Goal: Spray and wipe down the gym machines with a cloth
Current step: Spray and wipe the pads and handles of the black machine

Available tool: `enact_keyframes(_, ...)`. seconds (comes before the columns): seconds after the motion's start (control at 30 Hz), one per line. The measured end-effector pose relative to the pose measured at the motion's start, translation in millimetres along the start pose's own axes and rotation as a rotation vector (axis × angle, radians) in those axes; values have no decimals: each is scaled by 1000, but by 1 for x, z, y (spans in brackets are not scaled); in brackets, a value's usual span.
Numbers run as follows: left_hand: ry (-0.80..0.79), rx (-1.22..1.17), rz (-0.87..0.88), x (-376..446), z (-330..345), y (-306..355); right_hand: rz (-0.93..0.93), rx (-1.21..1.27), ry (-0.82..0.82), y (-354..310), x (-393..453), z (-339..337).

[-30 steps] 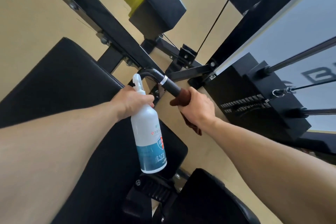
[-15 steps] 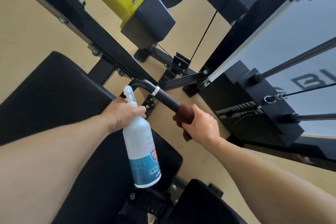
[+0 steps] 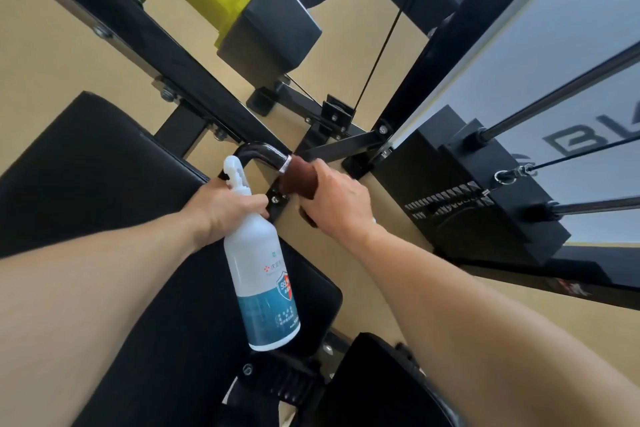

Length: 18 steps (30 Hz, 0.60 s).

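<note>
My left hand (image 3: 227, 210) grips the neck of a white spray bottle (image 3: 258, 274) with a blue label, which hangs tilted over the black seat pad (image 3: 104, 177). My right hand (image 3: 337, 203) holds a brown cloth (image 3: 299, 177) wrapped round the machine's black handle (image 3: 258, 151), right below the handle's silver ring at the bend. The grip section of the handle is hidden under the cloth and my fingers.
A black weight stack (image 3: 464, 191) with guide rods stands at the right. A yellow arm with a black block (image 3: 266, 28) juts overhead. Black frame bars (image 3: 145, 42) cross the tan floor. Another black pad (image 3: 377, 385) lies below.
My right hand has slid the cloth up the handle from its lower end to the silver ring at the bend. The left hand keeps the bottle in about the same place.
</note>
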<state>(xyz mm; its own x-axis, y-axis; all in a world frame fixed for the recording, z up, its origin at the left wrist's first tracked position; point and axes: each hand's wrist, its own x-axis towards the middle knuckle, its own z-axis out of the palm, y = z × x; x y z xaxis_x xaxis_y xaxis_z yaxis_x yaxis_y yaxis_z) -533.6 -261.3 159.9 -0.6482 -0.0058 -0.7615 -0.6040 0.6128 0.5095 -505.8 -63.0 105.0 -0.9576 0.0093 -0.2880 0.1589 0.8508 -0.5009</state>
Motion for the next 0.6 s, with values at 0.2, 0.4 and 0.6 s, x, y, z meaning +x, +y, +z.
enact_keyframes(0.2, -29, -11, 21, 2, -4, -4, 253, -118, -169, 46, -39, -16)
enact_keyframes(0.4, -59, 1, 18, -2, -4, -4, 724, 135, -190, 30, -94, -63)
enact_keyframes(0.6, -27, -19, 4, -27, -3, -10, 1067, 861, 97, -26, -208, -110)
